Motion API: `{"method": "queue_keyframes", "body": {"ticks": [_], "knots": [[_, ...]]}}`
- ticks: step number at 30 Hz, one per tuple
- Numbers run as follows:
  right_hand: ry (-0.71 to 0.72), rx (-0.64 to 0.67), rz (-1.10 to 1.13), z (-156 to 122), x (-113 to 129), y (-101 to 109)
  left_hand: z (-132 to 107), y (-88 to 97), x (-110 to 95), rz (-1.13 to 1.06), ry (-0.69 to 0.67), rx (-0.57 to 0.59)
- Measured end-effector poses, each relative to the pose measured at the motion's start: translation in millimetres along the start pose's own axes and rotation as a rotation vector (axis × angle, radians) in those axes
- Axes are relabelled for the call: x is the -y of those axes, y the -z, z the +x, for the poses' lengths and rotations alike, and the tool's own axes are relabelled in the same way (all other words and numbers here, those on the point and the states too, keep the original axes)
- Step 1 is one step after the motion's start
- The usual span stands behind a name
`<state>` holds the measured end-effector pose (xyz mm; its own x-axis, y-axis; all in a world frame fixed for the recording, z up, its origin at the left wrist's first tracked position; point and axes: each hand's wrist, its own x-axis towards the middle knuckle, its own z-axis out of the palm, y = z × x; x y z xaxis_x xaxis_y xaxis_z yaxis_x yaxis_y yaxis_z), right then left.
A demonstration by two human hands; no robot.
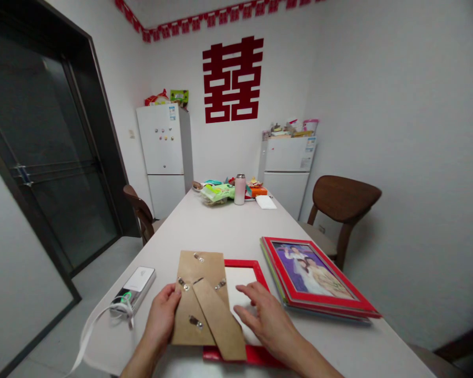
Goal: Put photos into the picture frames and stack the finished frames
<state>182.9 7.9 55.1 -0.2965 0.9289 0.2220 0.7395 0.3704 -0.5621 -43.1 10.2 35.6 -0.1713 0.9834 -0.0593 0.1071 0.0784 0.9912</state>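
My left hand (pixel 161 313) grips the left edge of a brown picture frame backing board (pixel 193 331), which has several metal clips and a slanted stand leg. Beneath and to the right of the board lies a red picture frame (pixel 259 271), partly covered, with a white sheet (pixel 236 281) inside its border. Over that sheet is my right hand (pixel 266 317), fingers apart and holding nothing; whether its fingertips touch the sheet I cannot tell. On the right rests a stack of picture frames, the top one a red frame with a photo (pixel 311 270) of people.
A power bank (pixel 136 286) with a white cable lies at the table's left edge. Farther back stand a pink bottle (pixel 240 190) and a green package (pixel 216 193). Wooden chairs flank the table (pixel 216 231), one on the right (pixel 341 197). Two white refrigerators stand behind.
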Motion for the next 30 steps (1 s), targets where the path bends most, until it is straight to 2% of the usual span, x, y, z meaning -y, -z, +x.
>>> {"method": "queue_keyframes", "body": {"ticks": [3,5,10,15,19,22,25,27,30], "knots": [[-0.131,-0.013,-0.172,-8,-25,2,4,31.6,11,0.004,0.073,-0.03],[-0.215,-0.004,-0.294,-13,-37,3,7,45.6,17,0.027,0.11,-0.036],[-0.323,0.043,-0.441,-15,-40,-1,15,56.3,25,0.162,0.12,-0.017],[-0.288,0.015,-0.33,-11,-43,-4,19,58.9,22,0.426,0.029,-0.069],[-0.261,-0.089,-0.027,-10,-45,-2,16,56.4,16,0.654,-0.037,-0.168],[-0.381,-0.053,0.435,-10,-39,4,10,45.1,12,0.765,-0.14,-0.207],[-0.473,-0.012,0.85,-11,-26,13,-4,18.2,9,0.849,-0.311,-0.188],[-0.497,-0.022,0.985,-12,-16,20,-18,-9.9,6,0.796,-0.392,-0.083],[-0.471,-0.03,1.079,-12,-5,26,-41,-58.9,-2,0.643,-0.497,0.157]]}}
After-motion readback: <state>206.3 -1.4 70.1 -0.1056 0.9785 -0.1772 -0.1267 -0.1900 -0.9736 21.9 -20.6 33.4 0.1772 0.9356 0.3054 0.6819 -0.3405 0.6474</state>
